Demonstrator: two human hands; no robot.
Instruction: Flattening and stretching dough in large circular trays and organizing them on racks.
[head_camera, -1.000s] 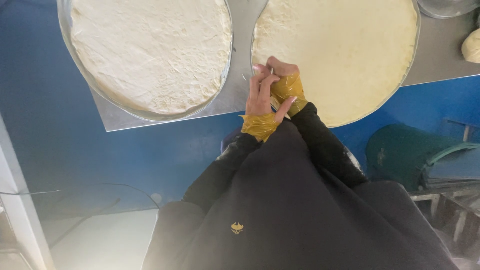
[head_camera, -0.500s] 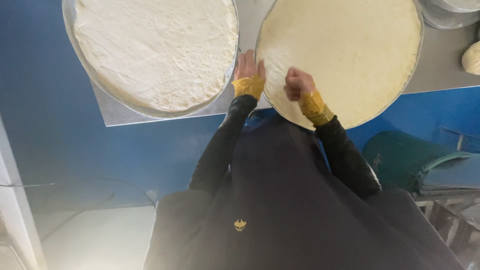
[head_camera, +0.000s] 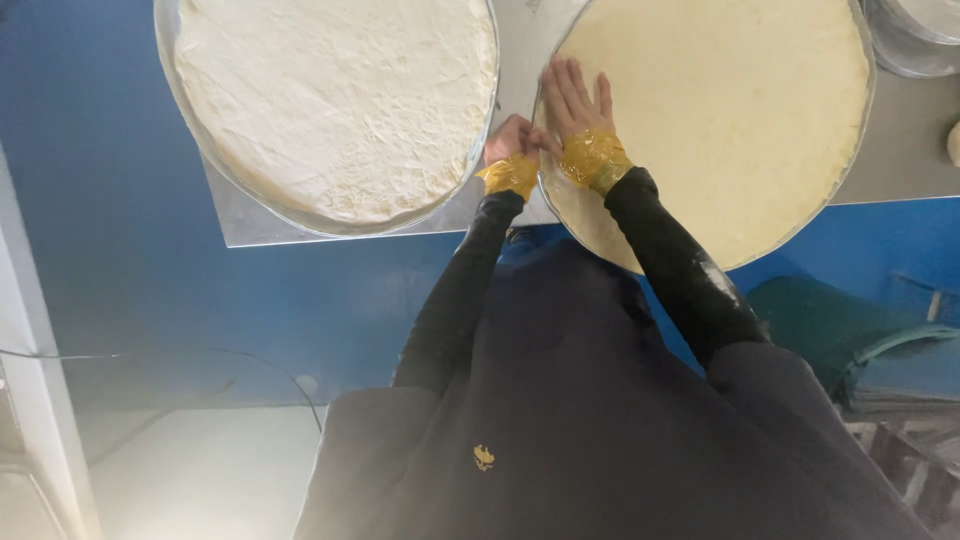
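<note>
Nearest, black sleeves with yellow cuffs reaching forward over blue floor. At the grey metal desk (head_camera: 900, 150), near edge, left hand (head_camera: 508, 140) curled narrow, fingers folded in, resting by the rim of the right-hand round metal tray (head_camera: 858, 120); holding anything or not: cannot tell. Just right of it, right hand (head_camera: 576, 98) spread wide and flat, palm down, empty, pressing on the near-left edge of the smooth pale-yellow round dough sheet (head_camera: 720, 110) filling that tray.

Changed within the last second: hands clasped together over the rim, then parted as two loose fists, now one opened flat onto the dough. Judged from that, a shift from gripping at the edge to pressing or smoothing the sheet.

Further left, a second round tray (head_camera: 180, 110) with a rougher, floured white dough round (head_camera: 335, 95), untouched. Far right, part of another metal pan (head_camera: 915, 40).
</note>
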